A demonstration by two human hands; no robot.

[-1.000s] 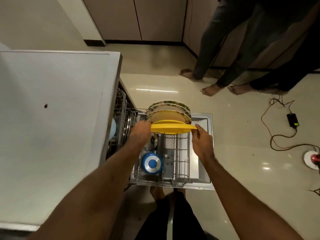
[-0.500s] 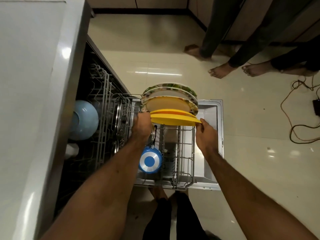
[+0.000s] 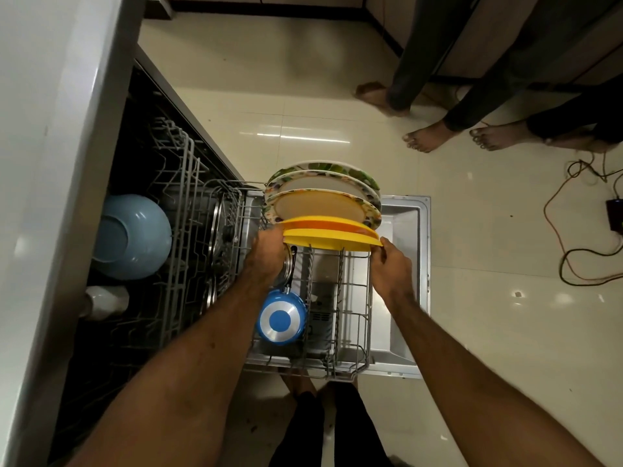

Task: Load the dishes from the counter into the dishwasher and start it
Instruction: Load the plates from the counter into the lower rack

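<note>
In the middle of the frame, a yellow plate (image 3: 332,240) stands on its edge in the bottom rack (image 3: 352,298) of the open dishwasher. The left hand (image 3: 266,254) holds its left edge with curled fingers (image 3: 274,234), and the right hand (image 3: 391,267) pinches its right edge. Just behind it stand an orange plate (image 3: 320,224) and three flowery plates (image 3: 320,203), all on edge. A blue pan (image 3: 281,320) sits lower in the same rack, near the left arm. At the left, a blue bowl (image 3: 131,235) lies upside down in the top rack (image 3: 182,203), under the white surface (image 3: 40,129). Bare feet (image 3: 426,138) stand on the shiny floor (image 3: 505,332) at the upper right, and an orange cable (image 3: 566,264) curls at the right edge.
</note>
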